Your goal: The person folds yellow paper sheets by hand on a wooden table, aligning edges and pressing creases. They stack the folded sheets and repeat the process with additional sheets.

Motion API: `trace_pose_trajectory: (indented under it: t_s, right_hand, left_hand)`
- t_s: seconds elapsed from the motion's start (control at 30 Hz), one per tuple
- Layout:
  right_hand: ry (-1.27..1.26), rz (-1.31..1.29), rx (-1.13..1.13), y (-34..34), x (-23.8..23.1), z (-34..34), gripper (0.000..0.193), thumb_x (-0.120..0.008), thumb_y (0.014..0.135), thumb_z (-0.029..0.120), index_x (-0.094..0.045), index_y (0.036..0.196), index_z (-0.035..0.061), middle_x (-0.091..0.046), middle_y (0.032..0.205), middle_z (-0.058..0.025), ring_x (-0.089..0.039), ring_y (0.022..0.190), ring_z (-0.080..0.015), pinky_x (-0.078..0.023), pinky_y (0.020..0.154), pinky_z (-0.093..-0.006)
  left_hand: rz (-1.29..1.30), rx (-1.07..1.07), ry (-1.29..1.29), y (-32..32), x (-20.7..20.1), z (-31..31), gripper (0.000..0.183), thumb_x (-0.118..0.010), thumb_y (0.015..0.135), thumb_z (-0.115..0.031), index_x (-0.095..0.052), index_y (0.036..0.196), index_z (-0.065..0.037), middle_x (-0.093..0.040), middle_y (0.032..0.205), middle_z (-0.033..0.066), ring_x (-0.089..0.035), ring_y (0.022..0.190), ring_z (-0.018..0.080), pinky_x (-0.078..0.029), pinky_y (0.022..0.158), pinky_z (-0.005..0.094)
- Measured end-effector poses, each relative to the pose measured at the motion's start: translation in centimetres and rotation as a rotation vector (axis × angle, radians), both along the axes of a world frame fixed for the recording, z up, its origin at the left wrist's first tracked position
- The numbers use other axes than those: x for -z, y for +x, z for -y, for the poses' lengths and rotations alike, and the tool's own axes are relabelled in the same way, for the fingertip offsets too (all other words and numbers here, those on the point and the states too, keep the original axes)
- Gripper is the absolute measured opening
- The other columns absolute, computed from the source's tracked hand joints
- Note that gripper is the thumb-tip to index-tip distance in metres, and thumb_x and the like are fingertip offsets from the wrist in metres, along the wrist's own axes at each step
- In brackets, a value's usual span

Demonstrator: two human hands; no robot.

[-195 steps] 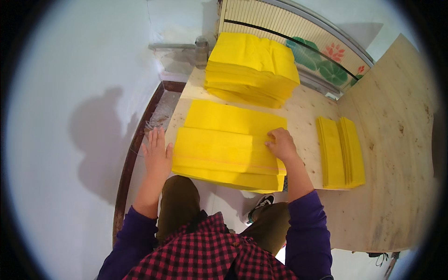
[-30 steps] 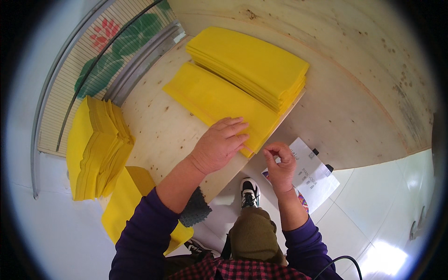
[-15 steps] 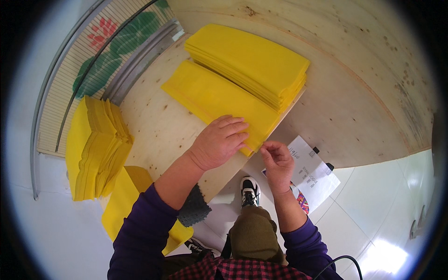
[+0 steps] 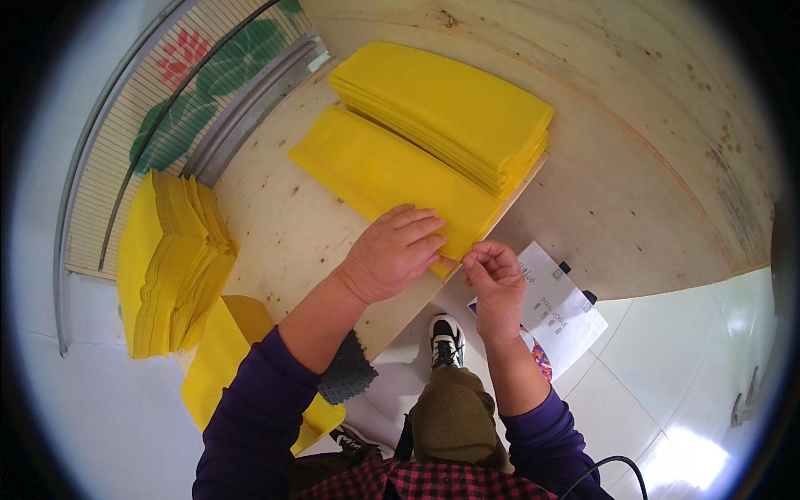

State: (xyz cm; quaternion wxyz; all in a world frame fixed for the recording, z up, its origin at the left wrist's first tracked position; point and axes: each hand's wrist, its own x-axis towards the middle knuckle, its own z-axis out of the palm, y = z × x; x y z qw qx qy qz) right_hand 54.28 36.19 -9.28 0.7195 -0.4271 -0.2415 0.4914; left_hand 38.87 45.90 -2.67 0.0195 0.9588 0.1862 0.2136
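On a pale wooden board (image 4: 275,208) lies a folded yellow fabric piece (image 4: 392,175), long and flat. My left hand (image 4: 396,254) rests palm down on its near right end, fingers stretched over the fabric. The left thumb reaches toward the corner; whether it lies under the fabric is unclear. Just to the right, my right hand (image 4: 498,287) is closed in a pinch at the same corner, at the board's edge. Directly behind it sits a thicker stack of folded yellow fabric (image 4: 446,108).
More yellow fabric (image 4: 179,267) stands bunched at the board's left, with a loose yellow sheet (image 4: 221,358) hanging nearby. A dark grey pad (image 4: 346,371) pokes out under my left forearm. A white printed bag (image 4: 562,308) is on the tiled floor, and a curved wooden panel (image 4: 633,192) rises at right.
My right hand has shifted slightly up and left, closer to the fabric's corner. My left hand stays almost where it was.
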Motion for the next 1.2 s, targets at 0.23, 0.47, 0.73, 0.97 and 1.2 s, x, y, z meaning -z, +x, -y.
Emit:
trace_pose_trajectory:
  t_s: [0.23,0.47,0.73,0.97,1.2]
  right_hand:
    - [-0.038,0.067,-0.014,0.0,0.2,0.2,0.016,-0.064,0.089,0.0,-0.063,0.105,0.0035,-0.065,0.092,-0.0005,-0.056,0.075,-0.0052,-0.045,0.064,-0.0198]
    - [-0.023,0.09,0.003,-0.1,1.0,0.5,0.013,-0.064,0.09,0.002,-0.065,0.103,0.0043,-0.065,0.091,-0.0003,-0.056,0.074,-0.0057,-0.045,0.064,-0.0201]
    - [-0.087,0.069,0.015,-0.1,0.4,0.1,0.01,-0.066,0.089,0.004,-0.064,0.1,0.0054,-0.064,0.088,0.001,-0.055,0.071,-0.0042,-0.043,0.06,-0.0191]
    - [-0.065,-0.007,0.032,-0.3,-0.2,-0.2,0.011,-0.066,0.088,0.001,-0.062,0.097,0.0068,-0.065,0.087,0.0021,-0.05,0.064,-0.001,-0.038,0.053,-0.0165]
    - [-0.065,-0.054,0.034,-0.4,-0.4,-0.2,0.012,-0.065,0.088,-0.001,-0.061,0.096,0.0069,-0.065,0.086,0.0013,-0.05,0.061,-0.0014,-0.038,0.051,-0.0168]
  left_hand:
    - [-0.02,-0.019,0.095,0.0,0.4,-0.2,0.023,-0.067,0.075,-0.017,-0.067,0.095,-0.006,-0.064,0.111,0.0082,-0.057,0.113,0.0244,-0.044,0.1,0.0437]
    - [-0.023,-0.002,0.025,-0.2,0.3,-0.1,0.021,-0.068,0.076,-0.018,-0.067,0.094,-0.007,-0.064,0.111,0.0079,-0.056,0.113,0.0247,-0.043,0.101,0.0446]
    - [0.023,-0.002,-0.064,0.0,0.3,-0.1,0.021,-0.071,0.079,-0.019,-0.066,0.095,-0.006,-0.064,0.11,0.0092,-0.057,0.11,0.027,-0.043,0.099,0.0456]
    - [0.093,-0.014,-0.121,0.5,0.1,0.3,0.026,-0.073,0.078,-0.022,-0.067,0.097,-0.006,-0.064,0.11,0.0099,-0.058,0.109,0.0282,-0.044,0.098,0.0459]
    - [0.148,-0.025,-0.146,1.0,0.1,0.7,0.024,-0.074,0.076,-0.02,-0.068,0.095,-0.006,-0.065,0.107,0.0098,-0.059,0.106,0.0282,-0.045,0.096,0.0456]
